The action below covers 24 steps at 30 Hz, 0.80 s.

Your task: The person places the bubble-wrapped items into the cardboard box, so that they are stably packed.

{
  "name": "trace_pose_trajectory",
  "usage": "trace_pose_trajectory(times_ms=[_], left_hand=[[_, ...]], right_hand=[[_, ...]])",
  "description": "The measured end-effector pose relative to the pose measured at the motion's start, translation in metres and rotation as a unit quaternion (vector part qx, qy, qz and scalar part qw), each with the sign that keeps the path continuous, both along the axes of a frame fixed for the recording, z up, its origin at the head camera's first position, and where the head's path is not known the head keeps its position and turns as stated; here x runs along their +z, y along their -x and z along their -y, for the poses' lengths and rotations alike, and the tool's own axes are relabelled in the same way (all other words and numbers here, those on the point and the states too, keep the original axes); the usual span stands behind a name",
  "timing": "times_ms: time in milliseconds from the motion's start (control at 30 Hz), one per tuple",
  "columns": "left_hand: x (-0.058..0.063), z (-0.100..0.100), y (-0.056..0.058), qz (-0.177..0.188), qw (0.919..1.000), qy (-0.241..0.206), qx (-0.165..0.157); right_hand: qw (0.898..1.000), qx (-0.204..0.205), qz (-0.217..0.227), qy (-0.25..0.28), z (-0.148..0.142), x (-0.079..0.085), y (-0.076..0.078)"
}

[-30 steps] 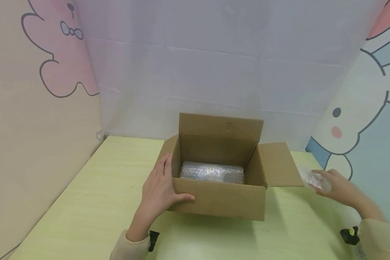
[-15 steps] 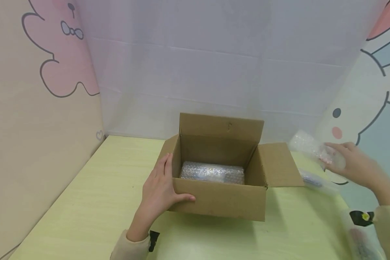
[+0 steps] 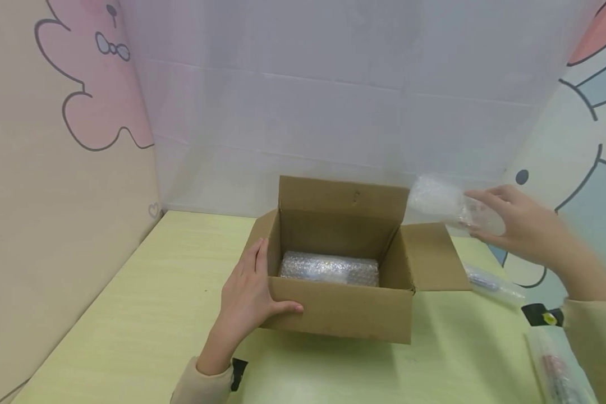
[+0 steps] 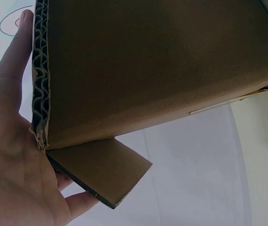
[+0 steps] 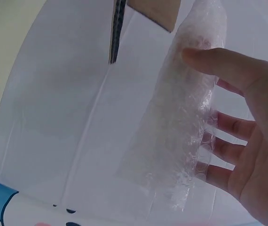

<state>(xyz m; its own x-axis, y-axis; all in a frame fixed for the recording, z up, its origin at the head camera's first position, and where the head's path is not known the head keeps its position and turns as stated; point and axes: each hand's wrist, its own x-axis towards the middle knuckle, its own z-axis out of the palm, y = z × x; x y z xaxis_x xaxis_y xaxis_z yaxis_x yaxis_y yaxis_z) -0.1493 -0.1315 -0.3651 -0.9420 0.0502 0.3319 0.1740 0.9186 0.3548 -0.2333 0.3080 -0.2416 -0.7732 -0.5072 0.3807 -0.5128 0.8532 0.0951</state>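
An open cardboard box (image 3: 348, 314) stands tilted on the table, with a bubble-wrapped bundle (image 3: 328, 268) lying inside it. My left hand (image 3: 244, 292) rests on the box's near left corner. Its fingers run straight along the left side and its thumb lies across the front; in the left wrist view, some fingertips show beyond a flap (image 4: 103, 172). Up at the box's far right, my right hand (image 3: 525, 224) holds a bubble-wrapped package (image 3: 434, 196) between thumb and fingers. The right wrist view shows it as a long, whitish bubble-wrap package (image 5: 181, 108); its contents are hard to make out.
Right of the box, a slim clear-wrapped item (image 3: 492, 284) lies beside the right flap (image 3: 434, 255). Another wrapped package (image 3: 560, 365) lies at the table's near right, partly behind the sleeve. A pale wall (image 3: 293, 123) closes off the back.
My right hand has lifted the bubble-wrapped package off the table's right side and carried it up, then leftward near the box's back flap. My left hand and the box have stayed put.
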Motion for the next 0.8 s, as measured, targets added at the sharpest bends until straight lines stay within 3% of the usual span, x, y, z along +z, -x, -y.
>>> trace_pose_trajectory(times_ms=[267, 367, 467, 800], left_hand=[[-0.001, 0.0, 0.001, -0.001, 1.0, 0.003, 0.0], [-0.001, 0.001, 0.001, 0.0, 1.0, 0.003, 0.001], [0.0, 0.0, 0.001, -0.001, 1.0, 0.003, 0.001], [0.0, 0.0, 0.001, 0.007, 1.0, 0.004, 0.0]], right_hand=[[0.997, 0.073, -0.008, -0.026, 0.049, 0.006, 0.003], [0.989, 0.14, -0.03, -0.025, 0.064, 0.005, 0.007], [0.984, 0.171, -0.031, -0.039, 0.078, 0.006, 0.01], [0.979, 0.172, 0.049, -0.102, 0.125, 0.006, 0.018]])
